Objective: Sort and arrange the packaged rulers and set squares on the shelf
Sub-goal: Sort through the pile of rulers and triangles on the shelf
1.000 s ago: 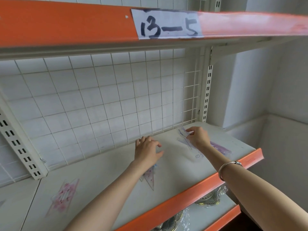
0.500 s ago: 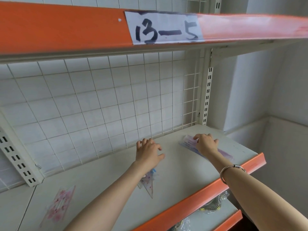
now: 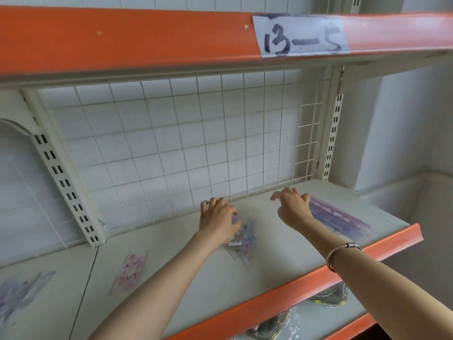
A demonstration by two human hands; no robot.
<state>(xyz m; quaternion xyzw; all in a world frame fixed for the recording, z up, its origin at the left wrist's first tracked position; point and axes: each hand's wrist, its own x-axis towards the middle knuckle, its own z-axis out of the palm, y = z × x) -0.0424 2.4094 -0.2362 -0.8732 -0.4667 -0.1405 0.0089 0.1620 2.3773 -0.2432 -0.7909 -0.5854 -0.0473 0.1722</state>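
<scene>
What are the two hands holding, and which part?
Nothing is truly held. The left hand presses flat on the far end of the set square pack; the right hand is open beside the purple ruler pack.

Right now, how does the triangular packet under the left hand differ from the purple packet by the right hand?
Shape: the triangular packet is short and tapers to a point; the purple packet is a long narrow strip. Colour: the triangular packet is printed pink and blue, the purple packet mostly purple. Cover: the left hand rests on the triangular packet; the purple packet lies exposed beside the right hand. Both lie flat on the shelf.
</scene>
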